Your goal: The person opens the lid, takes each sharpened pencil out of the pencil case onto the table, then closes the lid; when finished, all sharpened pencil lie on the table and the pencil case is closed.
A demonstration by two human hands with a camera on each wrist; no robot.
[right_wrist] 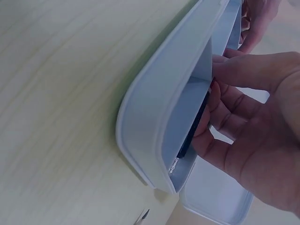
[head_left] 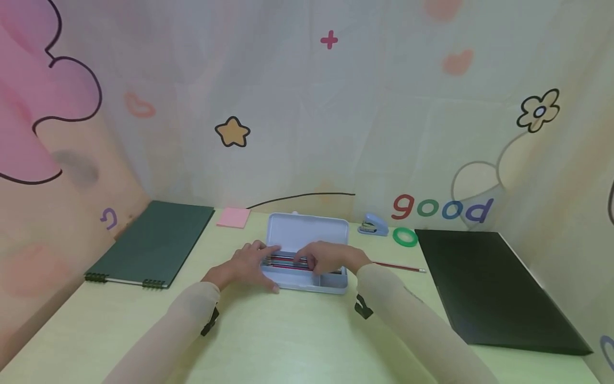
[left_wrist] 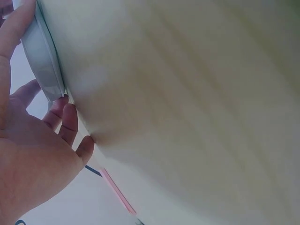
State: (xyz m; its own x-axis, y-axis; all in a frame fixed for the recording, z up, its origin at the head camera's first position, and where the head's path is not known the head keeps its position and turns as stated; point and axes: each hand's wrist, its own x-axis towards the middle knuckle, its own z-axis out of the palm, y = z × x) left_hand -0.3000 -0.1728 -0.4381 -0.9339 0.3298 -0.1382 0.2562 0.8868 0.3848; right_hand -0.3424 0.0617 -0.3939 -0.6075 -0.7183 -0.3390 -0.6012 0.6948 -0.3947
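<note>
A pale blue pencil case (head_left: 293,279) lies on the table with its lid (head_left: 307,230) raised at the back. Several pencils (head_left: 288,262) lie lengthwise in its rear compartment. My left hand (head_left: 247,265) holds the case's left end, thumb along the front edge and other fingers against the end wall (left_wrist: 40,56). Inside the case, my right hand (head_left: 328,257) has its fingers curled at the pencils. From the right wrist view, thumb and fingers close around a dark pencil (right_wrist: 194,126) near the case wall; their exact contact is partly hidden.
A red-striped pencil (head_left: 400,266) lies right of the case. Behind stand a blue stapler (head_left: 373,225) and green tape roll (head_left: 405,237). Pink sticky notes (head_left: 233,217) and a dark green notebook (head_left: 153,242) are left; a black board (head_left: 499,290) lies right.
</note>
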